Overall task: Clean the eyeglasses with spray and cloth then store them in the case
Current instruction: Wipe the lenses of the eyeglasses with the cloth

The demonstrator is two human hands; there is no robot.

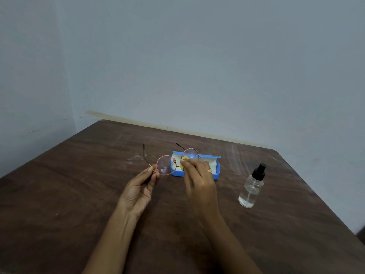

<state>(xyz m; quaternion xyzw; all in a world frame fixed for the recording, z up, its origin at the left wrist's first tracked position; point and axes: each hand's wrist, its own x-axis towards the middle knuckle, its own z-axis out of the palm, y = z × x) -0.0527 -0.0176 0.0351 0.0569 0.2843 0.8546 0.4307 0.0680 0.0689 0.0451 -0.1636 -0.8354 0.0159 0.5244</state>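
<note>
Round pink-rimmed eyeglasses (165, 165) hang above the brown table with both temples unfolded and pointing away from me. My left hand (139, 191) pinches the frame at its left hinge between thumb and fingertips. My right hand (198, 179), wearing a gold ring, presses a small yellow cloth (184, 159) against the right lens. Behind the glasses lies the open blue case (216, 171) with a white lining, partly hidden by my right hand. A clear spray bottle (251, 187) with a black pump top stands upright to the right.
The dark wooden table (79, 194) fills the lower view, its far edge near a pale blue wall (177, 56). Faint whitish smears mark the tabletop near the case.
</note>
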